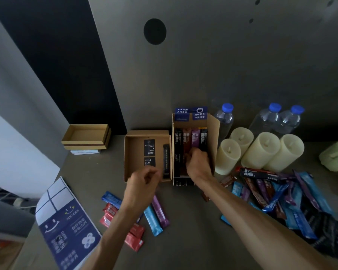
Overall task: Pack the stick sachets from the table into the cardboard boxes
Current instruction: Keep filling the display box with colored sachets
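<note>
In the head view, the right hand (198,163) is inside the tall open brown cardboard box (213,133). Its fingers are bent down onto the row of black, brown and purple stick sachets (185,139) already packed there. I cannot tell if they pinch one sachet or only press on the row. These packed sachets lie side by side, with the long axis pointing away from the person.

The left hand (144,180) hovers at the near edge of the shallow brown cardboard box (144,132). Its fingers are curled in; nothing shows in them, but the hand is blurred, so I cannot say for sure.

The big loose pile of blue, purple and dark sachets (277,193) lies to the right of the tall box, beside the right forearm, most of them slanted. I judge that the right hand will reach it more easily. A small group of red, blue and purple sachets (156,213) lies under the left forearm, nearer to the left hand.

All this rests on a dull grey-brown table (183,236) against a grey wall panel (222,65). Cream pillar candles (257,151) and clear water bottles with blue caps (225,117) stand behind the pile.
</note>
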`<state>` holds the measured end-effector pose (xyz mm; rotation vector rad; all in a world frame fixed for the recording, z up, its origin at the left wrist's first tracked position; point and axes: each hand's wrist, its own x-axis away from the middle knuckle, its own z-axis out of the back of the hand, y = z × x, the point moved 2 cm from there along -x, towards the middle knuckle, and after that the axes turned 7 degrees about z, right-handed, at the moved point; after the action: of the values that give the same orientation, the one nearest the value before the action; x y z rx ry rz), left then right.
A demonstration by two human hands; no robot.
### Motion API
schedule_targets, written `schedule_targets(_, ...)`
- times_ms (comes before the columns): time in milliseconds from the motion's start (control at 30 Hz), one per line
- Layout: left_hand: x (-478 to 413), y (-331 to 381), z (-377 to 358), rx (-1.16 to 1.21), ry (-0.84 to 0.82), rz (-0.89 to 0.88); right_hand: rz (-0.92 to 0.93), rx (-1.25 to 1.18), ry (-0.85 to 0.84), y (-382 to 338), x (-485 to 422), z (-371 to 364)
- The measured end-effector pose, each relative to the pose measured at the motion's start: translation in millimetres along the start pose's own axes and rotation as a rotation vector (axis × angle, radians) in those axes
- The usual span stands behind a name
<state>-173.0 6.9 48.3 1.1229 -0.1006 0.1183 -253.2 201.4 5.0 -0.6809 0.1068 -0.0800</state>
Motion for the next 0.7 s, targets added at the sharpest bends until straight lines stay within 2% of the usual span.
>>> schedule_targets(100,-1.8,-14.5,18.1,-0.058,0.059,0.064,0.016,0.004,-0.006,-3.7,4.1,2.6)
schedule_targets(200,-3.6,-37.6,33.7,-0.225,0.092,0.134,0.047,-0.044,0.073,-7.1,19.7,7.7)
schedule_targets(333,-1.9,-69.9,33.1,-0.477,-0.003,0.211,0.148,-0.179,0.084,-22.3,80.5,17.8)
schedule_targets(400,1.3,-76.9,25.1,-0.546,-0.053,0.175,0.169,-0.179,-0.026,-25.3,111.8,9.1)
schedule_targets(500,11.7,-81.7,10.3,-0.611,-0.126,0.043,0.108,-0.088,-0.315,-21.2,137.5,-23.2)
schedule_targets(567,17.9,-84.8,4.8,-0.695,-0.129,-0.012,0.074,-0.042,-0.358,-16.6,139.1,-39.9)
schedule_targets(700,23.1,-86.4,5.4,-0.749,-0.069,-0.009,0.029,0.012,-0.359,-17.3,134.7,-56.7)
